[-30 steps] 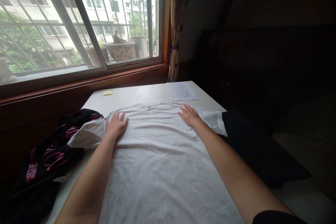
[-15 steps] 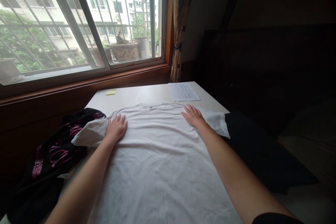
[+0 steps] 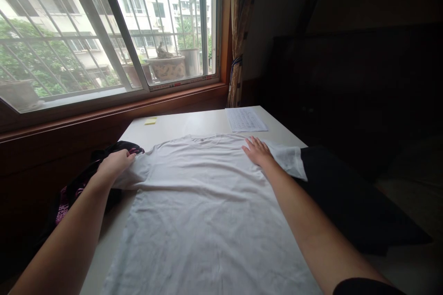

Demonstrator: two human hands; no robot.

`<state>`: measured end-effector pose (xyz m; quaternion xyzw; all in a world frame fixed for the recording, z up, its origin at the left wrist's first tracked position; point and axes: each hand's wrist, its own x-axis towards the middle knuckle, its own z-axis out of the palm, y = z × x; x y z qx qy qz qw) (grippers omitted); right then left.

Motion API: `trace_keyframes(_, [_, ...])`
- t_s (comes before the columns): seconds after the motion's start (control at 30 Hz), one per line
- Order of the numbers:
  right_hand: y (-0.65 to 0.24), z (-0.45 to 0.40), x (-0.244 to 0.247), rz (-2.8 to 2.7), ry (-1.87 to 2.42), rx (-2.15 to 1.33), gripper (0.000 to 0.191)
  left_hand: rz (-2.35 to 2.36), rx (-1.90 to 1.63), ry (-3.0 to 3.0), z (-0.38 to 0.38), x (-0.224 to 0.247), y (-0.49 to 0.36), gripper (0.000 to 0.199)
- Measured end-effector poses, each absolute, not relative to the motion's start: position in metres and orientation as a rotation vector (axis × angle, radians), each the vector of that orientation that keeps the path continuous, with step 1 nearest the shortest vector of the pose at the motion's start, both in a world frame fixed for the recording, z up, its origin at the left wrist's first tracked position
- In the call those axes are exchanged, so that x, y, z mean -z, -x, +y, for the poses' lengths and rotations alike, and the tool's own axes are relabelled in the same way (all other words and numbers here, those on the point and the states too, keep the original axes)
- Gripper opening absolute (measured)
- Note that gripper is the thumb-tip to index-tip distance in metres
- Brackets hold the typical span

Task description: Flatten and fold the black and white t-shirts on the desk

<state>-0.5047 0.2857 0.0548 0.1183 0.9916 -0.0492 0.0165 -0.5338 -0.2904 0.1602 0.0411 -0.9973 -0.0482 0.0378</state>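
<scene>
A white T-shirt (image 3: 204, 193) lies spread out on the white table (image 3: 187, 122), its neckline toward the far side and some wrinkles across the chest. At its left sleeve, my left hand (image 3: 116, 164) is closed with the fingers pinching the sleeve's upper edge. My right hand (image 3: 257, 150) rests flat near the right shoulder of the shirt, fingers spread, gripping nothing. The right sleeve reaches out past that hand over dark cloth.
A black garment with pink lettering (image 3: 62, 207) lies bunched at the table's left side. Dark folded cloth (image 3: 353, 203) is on the right. A printed sheet (image 3: 246, 120) and yellow sticky notes (image 3: 151, 120) lie at the far edge, below a barred window (image 3: 138, 32).
My left hand has moved left from the shirt's shoulder to its sleeve, and its fingers have closed there. The right hand stays on the shirt. The view has shifted slightly.
</scene>
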Motion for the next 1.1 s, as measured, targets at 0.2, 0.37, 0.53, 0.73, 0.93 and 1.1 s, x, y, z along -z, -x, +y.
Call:
trace_keyframes(0.2, [0.504,0.286,-0.055,3.097,-0.374,0.153,0.073,-3.215,0.398,0.062,-0.287,-0.15,0.53,0.027])
trace_keyframes(0.37, [0.504,0.286,-0.053,3.102,-0.38,0.154,0.072,-3.279,0.575,0.264,-0.28,-0.138,0.52,0.036])
trace_keyframes(0.53, [0.504,0.286,-0.053,3.114,-0.374,0.154,0.072,-3.187,0.65,0.238,-0.275,-0.117,0.519,0.042])
trace_keyframes(0.73, [0.504,0.287,-0.051,3.135,-0.37,0.152,0.071,-3.021,0.625,0.21,-0.264,-0.097,0.517,0.075])
trace_keyframes(0.93, [0.505,0.287,-0.05,3.15,-0.37,0.155,0.069,-2.955,0.48,0.269,-0.248,-0.096,0.511,0.056])
trace_keyframes(1.1, [0.504,0.287,-0.05,3.159,-0.374,0.163,0.068,-2.965,0.334,0.233,-0.238,-0.102,0.502,0.042])
